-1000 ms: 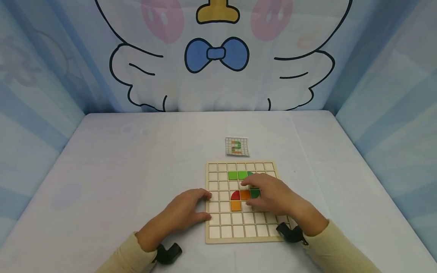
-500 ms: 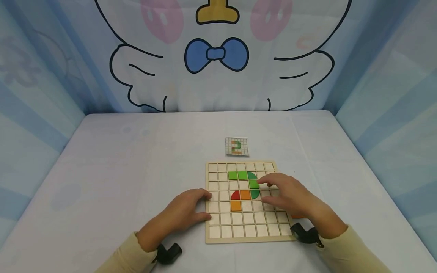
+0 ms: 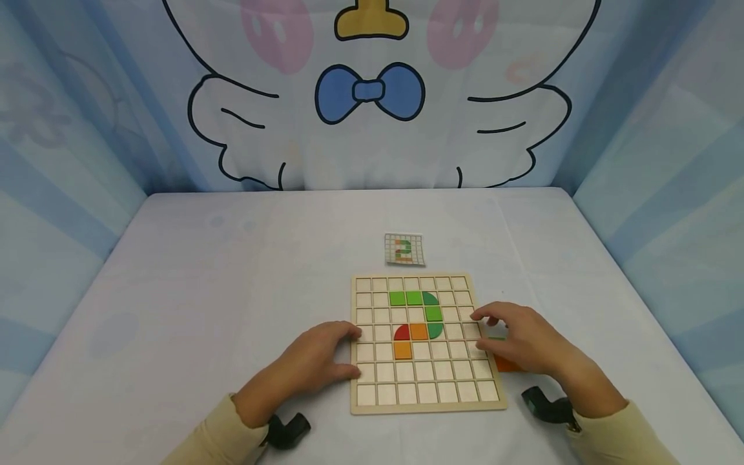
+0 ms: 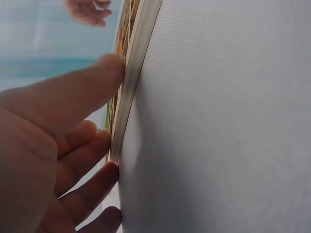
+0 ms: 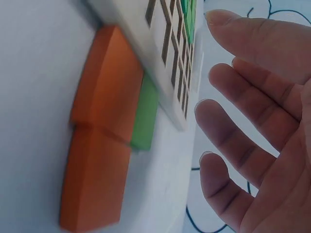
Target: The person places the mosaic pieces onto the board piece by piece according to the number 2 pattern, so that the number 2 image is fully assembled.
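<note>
A wooden grid board [image 3: 427, 408] lies on the table, with several coloured pieces set in its cells: green squares [image 3: 414, 298], dark green rounded pieces [image 3: 435, 330], a red rounded piece [image 3: 402, 332] and orange squares [image 3: 402, 350]. My left hand [image 3: 310, 358] rests its thumb and fingertips on the board's left edge. Over the right edge hovers my right hand [image 3: 526, 339], fingers relaxed and holding nothing. Below it, in the right wrist view, two orange blocks [image 5: 104, 82] and a green block [image 5: 146, 114] sit on the table close beside the board.
A small pattern card [image 3: 404, 249] with a coloured grid figure lies just behind the board. White cloth covers the table [image 3: 232, 271]. A printed cartoon curtain [image 3: 372, 148] hangs along the back, and blue curtains flank both sides.
My right hand has moved right, off the middle of the board to its right edge, uncovering a green square between the two dark green pieces. The left hand has stayed in place.
</note>
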Demonstrator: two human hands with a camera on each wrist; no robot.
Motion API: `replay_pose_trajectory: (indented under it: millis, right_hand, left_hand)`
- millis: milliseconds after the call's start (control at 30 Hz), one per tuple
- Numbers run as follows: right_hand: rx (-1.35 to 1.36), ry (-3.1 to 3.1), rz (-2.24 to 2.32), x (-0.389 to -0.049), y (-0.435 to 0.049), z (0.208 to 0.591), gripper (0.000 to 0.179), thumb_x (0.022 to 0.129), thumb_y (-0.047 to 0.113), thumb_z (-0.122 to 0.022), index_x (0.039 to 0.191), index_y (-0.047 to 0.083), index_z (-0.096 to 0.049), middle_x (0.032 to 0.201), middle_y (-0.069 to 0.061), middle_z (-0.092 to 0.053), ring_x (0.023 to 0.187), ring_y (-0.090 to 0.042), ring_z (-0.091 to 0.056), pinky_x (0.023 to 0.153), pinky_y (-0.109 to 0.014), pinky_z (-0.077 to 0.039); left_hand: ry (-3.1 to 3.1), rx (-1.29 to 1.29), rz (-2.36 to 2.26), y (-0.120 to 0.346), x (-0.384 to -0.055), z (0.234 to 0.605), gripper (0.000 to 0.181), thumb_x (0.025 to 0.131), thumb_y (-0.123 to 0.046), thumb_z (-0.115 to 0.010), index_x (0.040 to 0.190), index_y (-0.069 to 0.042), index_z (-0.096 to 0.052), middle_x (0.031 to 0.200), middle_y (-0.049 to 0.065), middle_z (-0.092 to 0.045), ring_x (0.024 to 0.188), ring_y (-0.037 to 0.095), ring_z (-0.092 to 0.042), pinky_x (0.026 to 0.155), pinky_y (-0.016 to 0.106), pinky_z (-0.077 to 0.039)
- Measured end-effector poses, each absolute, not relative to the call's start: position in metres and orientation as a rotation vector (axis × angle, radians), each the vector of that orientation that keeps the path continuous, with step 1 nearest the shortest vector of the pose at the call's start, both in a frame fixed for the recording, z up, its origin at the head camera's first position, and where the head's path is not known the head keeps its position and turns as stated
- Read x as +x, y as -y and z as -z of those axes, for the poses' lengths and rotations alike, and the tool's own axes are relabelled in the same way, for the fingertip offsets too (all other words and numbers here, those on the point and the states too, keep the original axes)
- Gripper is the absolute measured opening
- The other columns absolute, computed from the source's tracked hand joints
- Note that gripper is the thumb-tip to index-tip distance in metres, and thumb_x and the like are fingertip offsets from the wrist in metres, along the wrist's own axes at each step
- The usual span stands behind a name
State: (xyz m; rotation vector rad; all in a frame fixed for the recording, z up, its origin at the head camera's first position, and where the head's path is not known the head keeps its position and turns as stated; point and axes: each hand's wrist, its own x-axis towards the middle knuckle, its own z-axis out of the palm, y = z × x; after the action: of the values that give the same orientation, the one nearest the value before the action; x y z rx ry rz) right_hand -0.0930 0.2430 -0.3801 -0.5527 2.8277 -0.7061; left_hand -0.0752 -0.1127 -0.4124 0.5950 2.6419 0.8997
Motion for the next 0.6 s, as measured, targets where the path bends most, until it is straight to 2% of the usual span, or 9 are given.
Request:
replay_pose_trajectory:
  millis: [333,467,600]
  right_hand:
    - [-0.471,-2.819,0.687,-0.088,-0.263,0.384,0.039,0.084,0.024,-0.081,0.118,0.011,-0.068,0.108,-0.001,-0.067,0.093,-0.023,-0.059,0.078,-0.043,-0.051]
    - [-0.466,-2.795,0.704,-0.085,-0.268,0.385,0.045,0.083,0.028,-0.081,0.121,0.01,-0.066,0.111,-0.002,-0.066,0.097,-0.025,-0.059,0.08,-0.045,-0.05]
    - [-0.472,-2.773,0.713,-0.083,-0.271,0.385,0.049,0.083,0.031,-0.081,0.123,0.009,-0.064,0.115,-0.003,-0.064,0.103,-0.027,-0.059,0.084,-0.047,-0.05]
  left_hand:
    - [-2.597,0.664,-0.794,0.114,-0.07,0.41,0.086,0.069,-0.036,-0.093,0.137,-0.007,-0.05,0.138,0.007,-0.055,0.129,0.026,-0.051,0.109,0.046,-0.041]
    - [-2.614,0.744,-0.729,0.114,-0.066,0.41,0.099,0.061,-0.045,-0.095,0.138,-0.008,-0.045,0.139,0.007,-0.052,0.125,0.025,-0.051,0.108,0.044,-0.043]
    - [-2.636,0.829,-0.662,0.115,-0.062,0.411,0.106,0.058,-0.052,-0.095,0.139,-0.008,-0.042,0.146,0.009,-0.046,0.127,0.026,-0.049,0.111,0.045,-0.039]
